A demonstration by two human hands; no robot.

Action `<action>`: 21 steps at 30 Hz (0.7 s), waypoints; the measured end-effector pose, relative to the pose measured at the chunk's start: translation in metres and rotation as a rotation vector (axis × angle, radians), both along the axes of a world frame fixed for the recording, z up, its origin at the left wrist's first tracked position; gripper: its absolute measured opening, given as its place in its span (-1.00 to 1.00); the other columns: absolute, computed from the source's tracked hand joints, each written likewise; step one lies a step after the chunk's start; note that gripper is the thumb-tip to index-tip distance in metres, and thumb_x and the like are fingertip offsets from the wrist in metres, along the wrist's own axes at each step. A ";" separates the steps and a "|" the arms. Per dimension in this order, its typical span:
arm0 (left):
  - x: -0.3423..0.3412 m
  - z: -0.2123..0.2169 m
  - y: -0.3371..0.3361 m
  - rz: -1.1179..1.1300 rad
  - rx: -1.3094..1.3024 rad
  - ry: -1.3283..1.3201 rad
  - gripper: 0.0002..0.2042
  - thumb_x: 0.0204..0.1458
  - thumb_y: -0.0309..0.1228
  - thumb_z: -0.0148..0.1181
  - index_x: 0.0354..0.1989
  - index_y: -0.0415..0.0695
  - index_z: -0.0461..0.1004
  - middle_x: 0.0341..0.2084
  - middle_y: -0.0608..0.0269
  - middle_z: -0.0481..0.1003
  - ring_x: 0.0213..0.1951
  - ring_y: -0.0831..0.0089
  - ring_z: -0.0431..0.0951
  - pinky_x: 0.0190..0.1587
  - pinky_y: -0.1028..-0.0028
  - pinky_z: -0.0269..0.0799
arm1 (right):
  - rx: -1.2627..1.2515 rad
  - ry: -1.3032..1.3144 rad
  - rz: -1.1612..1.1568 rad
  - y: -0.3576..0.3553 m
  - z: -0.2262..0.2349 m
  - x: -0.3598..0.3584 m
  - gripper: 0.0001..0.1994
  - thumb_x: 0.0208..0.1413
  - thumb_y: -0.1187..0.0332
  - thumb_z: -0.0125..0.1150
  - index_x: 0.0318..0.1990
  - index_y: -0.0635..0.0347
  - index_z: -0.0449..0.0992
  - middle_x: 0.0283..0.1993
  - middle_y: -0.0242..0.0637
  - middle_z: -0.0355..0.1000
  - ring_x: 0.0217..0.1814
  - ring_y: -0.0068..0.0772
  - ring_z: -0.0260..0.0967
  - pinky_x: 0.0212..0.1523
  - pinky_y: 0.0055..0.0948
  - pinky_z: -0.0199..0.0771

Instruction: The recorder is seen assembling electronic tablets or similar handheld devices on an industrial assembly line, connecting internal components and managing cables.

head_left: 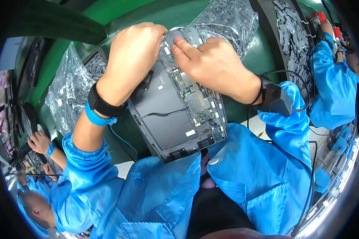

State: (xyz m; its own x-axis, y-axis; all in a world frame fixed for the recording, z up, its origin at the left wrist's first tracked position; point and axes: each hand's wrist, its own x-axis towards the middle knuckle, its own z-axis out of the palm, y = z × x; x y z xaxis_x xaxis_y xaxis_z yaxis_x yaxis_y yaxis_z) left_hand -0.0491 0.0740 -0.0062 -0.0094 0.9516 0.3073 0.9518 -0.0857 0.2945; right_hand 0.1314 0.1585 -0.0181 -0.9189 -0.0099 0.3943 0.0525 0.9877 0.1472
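A: Tablet chassis (175,119), back cover off, is seen tilted between both hands, its lower edge near the blue smock (159,195), above the green bench (259,55). Dark battery panels and a circuit board strip are exposed inside.

B: Left hand (131,55)?

A: Curled over the upper left edge of the chassis, fingers bent together and wrapped on the frame. A black wrist strap (101,104) and a blue band are noted on that wrist.

B: Right hand (211,63)?

A: Laid on the upper right of the chassis, two fingertips (179,42) pressed side by side on a small grey part at the top edge. Nothing is gripped, as far as can be judged; the thumb is hidden. A black device (277,99) with a cable is strapped at that wrist.

B: Surroundings?

A: Clear plastic bags (68,91) of small dark parts are recorded left of the chassis and beyond it. Other people in blue sleeves are seen at the far right (331,79) and lower left (42,143).
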 end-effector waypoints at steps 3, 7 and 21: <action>-0.001 0.004 0.000 -0.011 -0.006 0.016 -0.87 -0.09 -0.56 0.13 -0.37 -0.22 0.58 -0.47 0.03 0.53 -0.36 0.05 0.57 -0.31 0.20 0.49 | -0.054 0.011 0.080 0.011 0.006 0.004 -0.74 -0.19 0.40 0.19 -0.31 0.35 0.58 -0.17 0.00 0.58 -0.63 -0.41 0.48 -0.59 -0.44 0.43; 0.001 0.006 0.000 0.017 -0.096 0.038 -0.85 0.01 -0.48 0.18 -0.26 -0.19 0.61 -0.42 0.09 0.54 -0.31 0.06 0.55 -0.26 0.23 0.47 | 0.049 0.017 0.063 -0.004 0.003 -0.002 -0.72 -0.18 0.38 0.19 -0.25 0.29 0.59 -0.13 -0.04 0.58 -0.55 -0.41 0.51 -0.51 -0.43 0.42; 0.006 0.009 -0.003 -0.041 0.019 0.096 -0.75 -0.16 -0.57 0.14 -0.24 -0.18 0.58 -0.49 0.11 0.48 -0.34 0.10 0.55 -0.32 0.22 0.48 | 0.104 0.022 -0.009 -0.003 0.010 0.008 -0.75 -0.18 0.38 0.20 -0.29 0.28 0.55 -0.21 -0.14 0.58 -0.62 -0.56 0.43 -0.61 -0.49 0.31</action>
